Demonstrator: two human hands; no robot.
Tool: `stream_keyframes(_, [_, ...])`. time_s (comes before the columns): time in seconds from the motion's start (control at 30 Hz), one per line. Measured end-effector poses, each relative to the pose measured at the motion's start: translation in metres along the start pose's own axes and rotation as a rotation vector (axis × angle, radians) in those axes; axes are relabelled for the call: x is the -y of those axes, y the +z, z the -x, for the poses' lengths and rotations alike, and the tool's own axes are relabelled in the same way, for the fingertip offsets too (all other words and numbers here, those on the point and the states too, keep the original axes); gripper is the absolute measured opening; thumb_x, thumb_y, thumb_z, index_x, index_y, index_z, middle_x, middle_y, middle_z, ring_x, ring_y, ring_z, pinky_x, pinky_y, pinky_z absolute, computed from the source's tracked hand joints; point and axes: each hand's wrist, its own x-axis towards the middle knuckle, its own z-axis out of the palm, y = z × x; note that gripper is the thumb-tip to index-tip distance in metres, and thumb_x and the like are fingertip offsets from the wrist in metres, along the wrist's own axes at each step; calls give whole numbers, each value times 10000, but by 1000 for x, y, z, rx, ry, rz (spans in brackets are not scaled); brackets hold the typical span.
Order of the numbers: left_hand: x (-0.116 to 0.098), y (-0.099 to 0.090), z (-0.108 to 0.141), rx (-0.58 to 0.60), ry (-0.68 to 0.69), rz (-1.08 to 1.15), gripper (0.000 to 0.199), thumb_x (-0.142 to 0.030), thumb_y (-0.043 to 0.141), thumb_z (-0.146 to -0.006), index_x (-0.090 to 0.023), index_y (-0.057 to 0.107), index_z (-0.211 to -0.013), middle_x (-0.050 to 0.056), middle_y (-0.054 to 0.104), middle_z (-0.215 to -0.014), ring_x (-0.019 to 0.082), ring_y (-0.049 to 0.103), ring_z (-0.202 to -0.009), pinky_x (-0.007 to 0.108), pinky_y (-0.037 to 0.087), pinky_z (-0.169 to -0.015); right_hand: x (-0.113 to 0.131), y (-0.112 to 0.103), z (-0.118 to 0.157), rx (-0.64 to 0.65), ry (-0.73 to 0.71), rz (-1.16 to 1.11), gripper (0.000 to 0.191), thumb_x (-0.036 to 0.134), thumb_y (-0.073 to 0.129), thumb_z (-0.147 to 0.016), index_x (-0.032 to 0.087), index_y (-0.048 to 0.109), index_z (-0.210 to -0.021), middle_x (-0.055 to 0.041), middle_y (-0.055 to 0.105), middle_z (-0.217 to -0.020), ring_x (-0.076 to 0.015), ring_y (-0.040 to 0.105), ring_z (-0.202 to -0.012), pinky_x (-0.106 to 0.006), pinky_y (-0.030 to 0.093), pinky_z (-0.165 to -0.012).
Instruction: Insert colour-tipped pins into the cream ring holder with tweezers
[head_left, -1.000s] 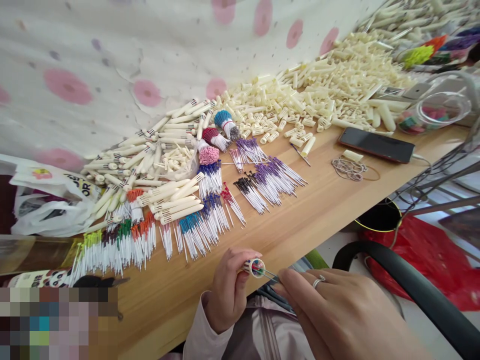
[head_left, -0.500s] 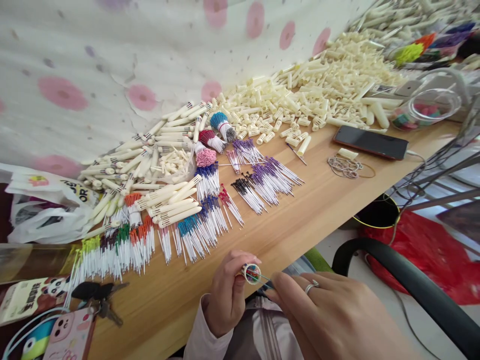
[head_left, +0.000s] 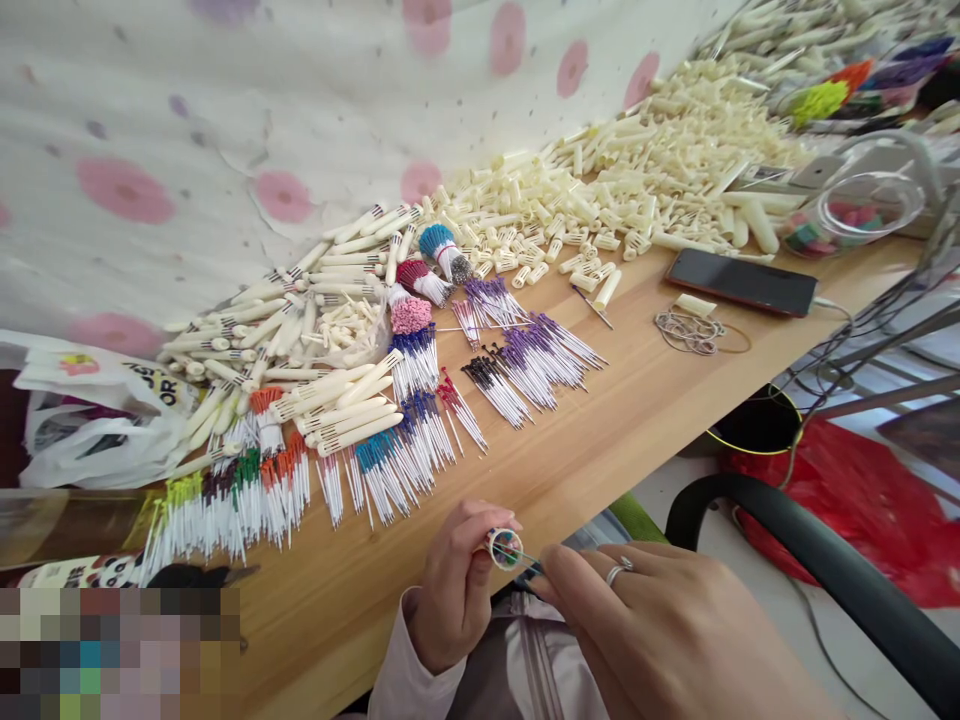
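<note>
Near the table's front edge, my left hand (head_left: pixel 456 580) is closed around a short cream pen barrel (head_left: pixel 489 541), its open end turned toward my right hand. Coloured pieces show inside that round opening. My right hand (head_left: pixel 637 600), with a ring on one finger, pinches a thin pen refill (head_left: pixel 529 562) whose other end reaches into the opening. The fingertips of the right hand are partly hidden behind its knuckles. Ahead of the hands lie rows of white refills with coloured ends, among them light blue refills (head_left: pixel 382 468) and dark blue refills (head_left: pixel 429 430).
Cream pen barrels (head_left: pixel 352 420) are stacked at the left, and a large heap of cream parts (head_left: pixel 622 180) runs along the wall. A phone (head_left: pixel 739 280) and rubber bands (head_left: pixel 688 333) lie at the right. A black chair armrest (head_left: pixel 810 550) stands beside my right hand.
Both hands keep nearly the same place. The refill and the barrel's opening have shifted very slightly against each other. A pixelated block now covers the lower left corner.
</note>
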Motion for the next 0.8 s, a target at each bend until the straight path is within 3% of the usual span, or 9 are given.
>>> stream_keyframes(0.13, [1, 0, 0, -5, -2, -2, 299, -282, 373, -1064, -203, 573, -1272, 84, 695, -1026, 194, 643, -968, 321, 520, -867, -4, -1, 6, -63, -10, -163, 254, 53, 370, -853, 252, 454, -719, 72, 504, -484, -143, 410, -342, -315, 311, -383])
stream_keyframes(0.23, [2, 0, 0, -1, -8, -7, 305, -292, 373, -1062, -195, 580, -1264, 91, 691, -1024, 201, 646, -958, 330, 524, -851, -6, -5, 7, 14, 22, -204, 283, 42, 366, -882, 248, 467, -715, 60, 535, -515, -140, 463, -378, -299, 331, -390])
stream_keyframes(0.67, [-2, -2, -6, -3, 60, -50, 317, -282, 389, -1055, -204, 570, -1304, 94, 680, -1017, 214, 627, -967, 353, 534, -865, -4, -2, 4, 27, -21, -195, 259, 14, 393, -818, 253, 433, -726, 66, 535, -518, -143, 451, -370, -303, 326, -403])
stream_keyframes(0.8, [-1, -2, -5, -15, 71, -51, 319, -284, 399, -1053, -202, 572, -1308, 92, 679, -1021, 214, 626, -972, 354, 529, -872, -6, 1, 7, -58, -31, -215, 248, 42, 385, -829, 260, 419, -716, 72, 506, -490, -145, 435, -351, -307, 306, -387])
